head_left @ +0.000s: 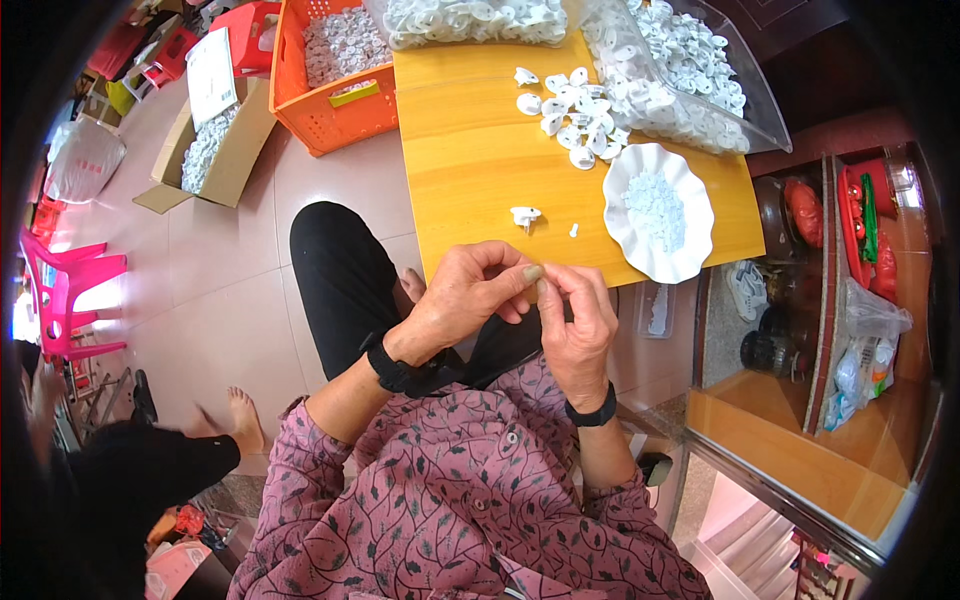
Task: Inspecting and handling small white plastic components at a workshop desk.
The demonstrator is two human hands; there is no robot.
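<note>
My left hand [470,292] and my right hand [575,318] meet just off the near edge of the yellow table [460,160]. Thumbs and fingertips are pinched together. Whatever lies between them is too small or hidden to make out. Just beyond my fingers, a single white plastic part [525,216] lies on the table, with a tiny white piece [574,230] to its right. A scalloped white plate [618,235] farther right bears a heap of small pale-blue pieces [655,210]. Behind it is a loose pile of white plastic parts [580,112].
Full clear bags [480,22] and a clear bin [765,110] of white parts stand at the table's back. An orange crate [335,125] and a cardboard box [240,150] sit on the left floor. Shelves [822,300] stand right; another person's foot [245,420] shows left.
</note>
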